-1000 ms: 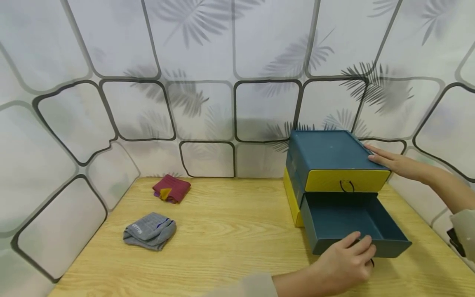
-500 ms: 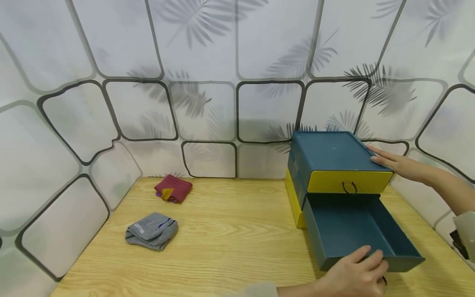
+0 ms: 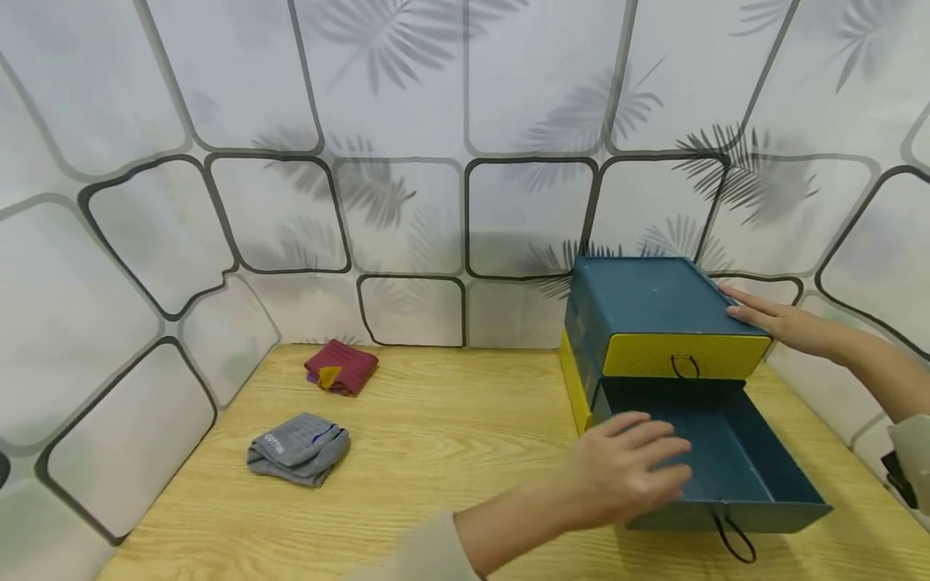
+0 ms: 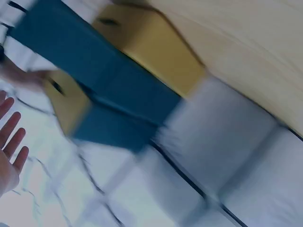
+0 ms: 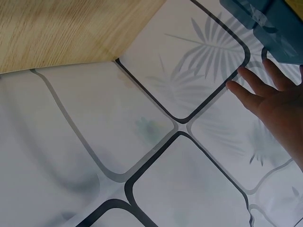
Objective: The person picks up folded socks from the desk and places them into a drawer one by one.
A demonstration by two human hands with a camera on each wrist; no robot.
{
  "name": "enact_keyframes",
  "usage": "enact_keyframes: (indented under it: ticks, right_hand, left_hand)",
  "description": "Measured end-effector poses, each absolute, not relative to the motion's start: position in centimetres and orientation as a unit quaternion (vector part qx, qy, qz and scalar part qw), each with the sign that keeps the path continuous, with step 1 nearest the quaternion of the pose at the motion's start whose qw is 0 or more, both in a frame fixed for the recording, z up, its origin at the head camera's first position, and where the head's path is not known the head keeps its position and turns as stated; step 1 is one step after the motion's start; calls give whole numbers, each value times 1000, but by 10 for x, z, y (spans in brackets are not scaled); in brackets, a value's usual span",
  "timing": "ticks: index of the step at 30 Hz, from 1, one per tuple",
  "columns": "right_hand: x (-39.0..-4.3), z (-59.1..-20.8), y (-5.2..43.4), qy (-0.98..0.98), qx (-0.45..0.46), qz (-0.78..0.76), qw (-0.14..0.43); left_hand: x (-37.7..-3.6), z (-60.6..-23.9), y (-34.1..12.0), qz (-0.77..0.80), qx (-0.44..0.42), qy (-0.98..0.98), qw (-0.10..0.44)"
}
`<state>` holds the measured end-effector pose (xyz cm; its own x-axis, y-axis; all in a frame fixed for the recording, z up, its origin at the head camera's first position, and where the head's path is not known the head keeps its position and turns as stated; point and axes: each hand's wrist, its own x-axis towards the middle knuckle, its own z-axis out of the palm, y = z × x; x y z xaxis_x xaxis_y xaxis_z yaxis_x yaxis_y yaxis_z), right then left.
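Observation:
A blue and yellow drawer box (image 3: pixel 647 294) stands at the right of the table, its middle blue drawer (image 3: pixel 726 452) pulled out. A black cord loop (image 3: pixel 735 539) hangs from that drawer's front. Fingers spread and holding nothing, my left hand (image 3: pixel 625 468) is over the drawer's near left side; the left wrist view shows this hand (image 4: pixel 9 151) too, apart from the box. My right hand (image 3: pixel 777 321) rests with straight fingers on the box's upper right edge. In the right wrist view the right hand (image 5: pixel 279 99) is beside the blue box (image 5: pixel 279 28).
Folded grey socks (image 3: pixel 298 449) lie on the wooden table (image 3: pixel 450 452) at the left. Behind them is a dark red folded bundle (image 3: pixel 343 367) with a yellow patch. A patterned cloth (image 3: pixel 523 218) hangs round the back and sides.
The drawer has come further out toward me. My left hand has let go of its cord loop and moved up and left, fingers opening. The right hand has stayed on the box.

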<state>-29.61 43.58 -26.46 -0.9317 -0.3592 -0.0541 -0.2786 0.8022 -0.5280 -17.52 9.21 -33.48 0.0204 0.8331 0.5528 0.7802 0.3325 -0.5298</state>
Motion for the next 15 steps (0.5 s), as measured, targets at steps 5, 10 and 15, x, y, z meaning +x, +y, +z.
enact_keyframes:
  ticks: [5, 10, 15]
  right_hand:
    - [-295, -266, 437, 942, -176, -276, 74]
    - [-294, -268, 437, 940, -178, -280, 76]
    - [-296, -269, 434, 943, -169, -276, 76]
  left_hand:
    - [-213, -327, 11, 14, -494, -741, 455]
    - [-234, -338, -72, -4, -418, -795, 439]
    - [-237, -355, -155, -72, -290, -894, 334]
